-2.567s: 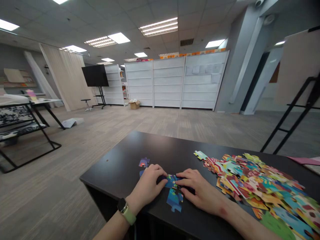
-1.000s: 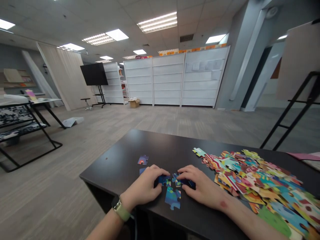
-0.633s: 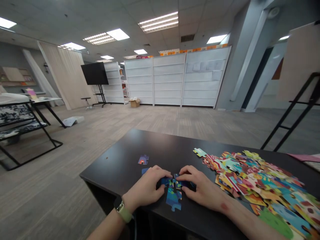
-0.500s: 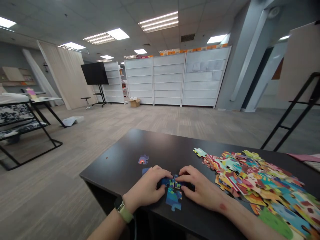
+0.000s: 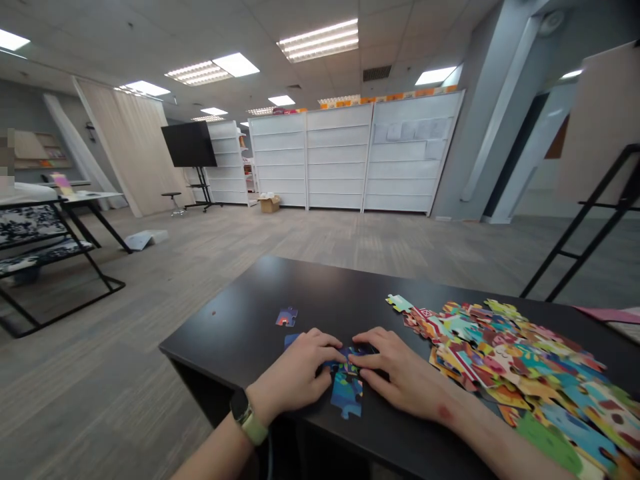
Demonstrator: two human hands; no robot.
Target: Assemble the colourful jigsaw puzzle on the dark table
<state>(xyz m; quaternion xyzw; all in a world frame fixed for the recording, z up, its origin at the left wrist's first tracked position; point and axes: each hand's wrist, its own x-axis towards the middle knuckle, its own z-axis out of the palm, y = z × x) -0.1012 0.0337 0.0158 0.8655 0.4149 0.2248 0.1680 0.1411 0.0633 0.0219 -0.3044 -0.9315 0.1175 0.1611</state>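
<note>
Blue puzzle pieces (image 5: 347, 395) lie joined near the front edge of the dark table (image 5: 240, 307). My left hand (image 5: 305, 367) rests on their left side, fingers bent and apart, fingertips touching the pieces. From the right, my right hand (image 5: 390, 365) presses its fingertips on the upper part of the same cluster, fingers spread. Both hands partly cover the pieces. A purple piece with a red-orange arc (image 5: 287, 317) lies alone farther back, and a blue piece (image 5: 291, 340) shows beside my left hand.
A large heap of colourful puzzle pieces (image 5: 515, 360) covers the table's right side. A pink item (image 5: 610, 315) lies at the far right edge. Beyond the table stand a black easel-like frame (image 5: 575, 257), white shelves (image 5: 335, 160) and a screen on a stand (image 5: 189, 145).
My right hand's fingers have shifted slightly left and up over the cluster. The joined pieces have moved up very slightly. My left hand has barely moved.
</note>
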